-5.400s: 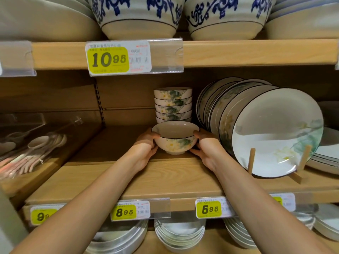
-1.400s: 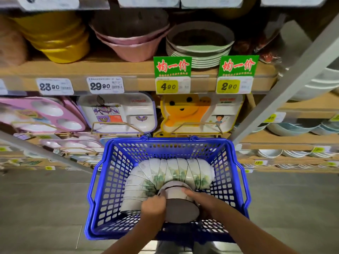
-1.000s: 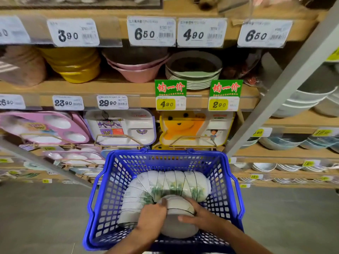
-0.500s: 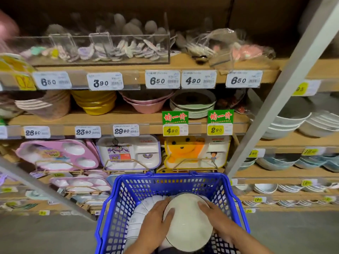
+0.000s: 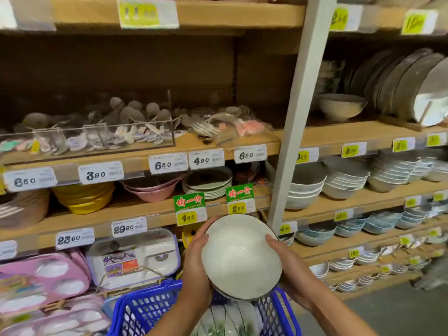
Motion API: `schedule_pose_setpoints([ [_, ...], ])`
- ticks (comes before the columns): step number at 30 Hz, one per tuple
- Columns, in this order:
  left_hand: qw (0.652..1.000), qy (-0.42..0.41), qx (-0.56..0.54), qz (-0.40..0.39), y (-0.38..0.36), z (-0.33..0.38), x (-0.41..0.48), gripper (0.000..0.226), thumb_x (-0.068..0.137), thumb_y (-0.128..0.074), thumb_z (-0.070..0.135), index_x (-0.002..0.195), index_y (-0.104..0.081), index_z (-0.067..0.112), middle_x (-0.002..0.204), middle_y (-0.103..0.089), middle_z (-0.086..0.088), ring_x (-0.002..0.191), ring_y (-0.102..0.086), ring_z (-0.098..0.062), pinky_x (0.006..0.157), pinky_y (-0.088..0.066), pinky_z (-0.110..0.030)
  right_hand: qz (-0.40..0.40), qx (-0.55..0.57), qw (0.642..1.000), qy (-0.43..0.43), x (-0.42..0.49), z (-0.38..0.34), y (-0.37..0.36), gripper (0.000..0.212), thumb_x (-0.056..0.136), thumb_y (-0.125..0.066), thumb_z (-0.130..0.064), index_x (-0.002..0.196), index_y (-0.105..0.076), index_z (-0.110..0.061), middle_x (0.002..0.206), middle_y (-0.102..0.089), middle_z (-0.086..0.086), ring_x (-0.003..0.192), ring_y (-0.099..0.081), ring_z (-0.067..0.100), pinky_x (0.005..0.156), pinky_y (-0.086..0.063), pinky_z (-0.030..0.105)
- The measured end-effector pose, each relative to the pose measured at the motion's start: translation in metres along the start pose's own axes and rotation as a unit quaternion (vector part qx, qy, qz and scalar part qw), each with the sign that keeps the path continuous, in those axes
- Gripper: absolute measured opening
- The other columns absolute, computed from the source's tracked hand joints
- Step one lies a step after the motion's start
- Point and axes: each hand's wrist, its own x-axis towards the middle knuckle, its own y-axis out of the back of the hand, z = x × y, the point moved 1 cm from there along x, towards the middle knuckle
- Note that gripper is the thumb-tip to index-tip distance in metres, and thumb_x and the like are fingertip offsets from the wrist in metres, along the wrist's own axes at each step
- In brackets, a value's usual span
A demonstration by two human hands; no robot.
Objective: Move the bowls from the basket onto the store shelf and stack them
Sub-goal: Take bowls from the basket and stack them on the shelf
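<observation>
Held bowl (image 5: 241, 257) sits above the blue basket (image 5: 145, 309), white inside tilted toward the camera. Left hand (image 5: 196, 263) is on its left rim and right hand (image 5: 291, 272) on its right rim. Each grip is clamped on the held bowl, thumbs over the edge. More bowls (image 5: 228, 318) lie in the basket directly beneath. Store shelf (image 5: 344, 139), upper right, carries a pale bowl (image 5: 341, 106) beside upright plates (image 5: 407, 83), well apart from the hands.
</observation>
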Motion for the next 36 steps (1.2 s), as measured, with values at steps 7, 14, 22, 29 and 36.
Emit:
schedule_pose_setpoints([
  [7,0.998,-0.001,-0.060,0.003,-0.113,0.025,-0.014,0.035,0.088,-0.046,0.035,0.087,-0.078,0.021,0.098,-0.076,-0.007,0.084,-0.073,-0.026,0.065,-0.056,-0.035,0.063,0.159,0.972,0.163,-0.035,-0.074,0.040,0.039,0.095,-0.035,-0.025,0.114,-0.068,-0.018,0.107,-0.073,0.007,0.090,-0.072,0.023,0.065,-0.057,0.034],
  [14,0.996,-0.009,-0.090,0.007,-0.236,0.019,-0.022,0.046,0.090,-0.036,0.038,0.088,-0.072,0.009,0.090,-0.074,-0.012,0.079,-0.069,-0.029,0.066,-0.049,-0.035,0.065,0.203,0.960,0.179,-0.068,-0.146,0.133,0.034,0.091,-0.048,-0.029,0.115,-0.067,-0.014,0.095,-0.075,0.010,0.077,-0.072,0.026,0.053,-0.055,0.030],
  [22,0.993,-0.092,-0.069,-0.018,-0.357,0.006,-0.023,0.051,0.089,-0.035,0.035,0.057,-0.074,0.025,0.071,-0.074,-0.001,0.059,-0.070,-0.014,0.044,-0.050,-0.021,0.082,0.184,0.960,0.192,-0.079,-0.221,0.224,0.039,0.088,-0.044,-0.026,0.110,-0.070,-0.006,0.104,-0.073,0.014,0.097,-0.068,0.036,0.083,-0.051,0.043],
  [29,0.996,-0.084,0.013,-0.009,-0.413,0.007,0.011,0.032,0.088,-0.043,0.039,0.082,-0.072,0.026,0.085,-0.075,-0.002,0.081,-0.071,-0.023,0.062,-0.052,-0.030,0.066,0.202,0.958,0.193,-0.052,-0.265,0.270,0.028,0.089,-0.045,-0.022,0.096,-0.070,-0.013,0.084,-0.075,0.006,0.066,-0.071,0.024,0.055,-0.054,0.031],
  [36,0.997,-0.067,0.038,-0.026,-0.445,-0.004,0.083,0.042,0.089,-0.044,0.033,0.058,-0.070,0.026,0.066,-0.072,0.005,0.072,-0.066,-0.017,0.063,-0.047,-0.031,0.094,0.186,0.962,0.177,0.002,-0.297,0.298,0.027,0.089,-0.045,-0.025,0.093,-0.069,-0.014,0.077,-0.076,0.006,0.071,-0.070,0.023,0.054,-0.054,0.029],
])
